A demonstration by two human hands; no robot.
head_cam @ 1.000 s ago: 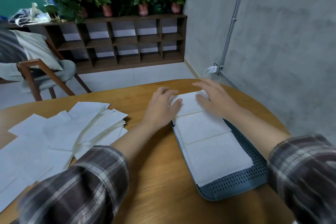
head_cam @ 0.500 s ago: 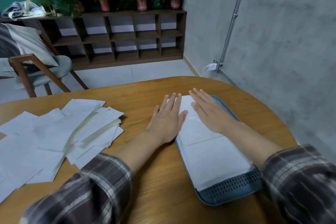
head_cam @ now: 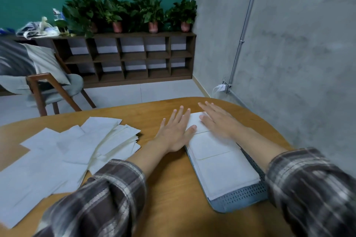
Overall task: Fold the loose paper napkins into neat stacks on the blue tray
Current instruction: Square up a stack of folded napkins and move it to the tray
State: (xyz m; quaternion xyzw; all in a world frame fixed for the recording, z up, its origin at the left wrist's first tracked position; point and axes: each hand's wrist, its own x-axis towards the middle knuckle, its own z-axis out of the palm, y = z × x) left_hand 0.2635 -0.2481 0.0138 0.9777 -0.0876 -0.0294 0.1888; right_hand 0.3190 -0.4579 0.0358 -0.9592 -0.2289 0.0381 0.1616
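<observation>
A blue perforated tray (head_cam: 240, 197) lies on the wooden table at the right, holding folded white napkins (head_cam: 224, 171) laid in a row along its length. My right hand (head_cam: 218, 121) lies flat with straight fingers on the farthest napkin of the row. My left hand (head_cam: 176, 131) rests flat beside the tray's left edge, its thumb touching that same napkin. A spread of loose white napkins (head_cam: 63, 152) covers the left part of the table.
The round table's far edge (head_cam: 134, 105) curves just beyond my hands. A wooden chair with a cushion (head_cam: 48, 84) stands on the floor to the left. A dark shelf with potted plants (head_cam: 131, 57) lines the back wall. A grey wall stands close on the right.
Both hands went from curled over the far napkin to lying flat with straight fingers. The view tilted up a little; the right hand shows motion blur.
</observation>
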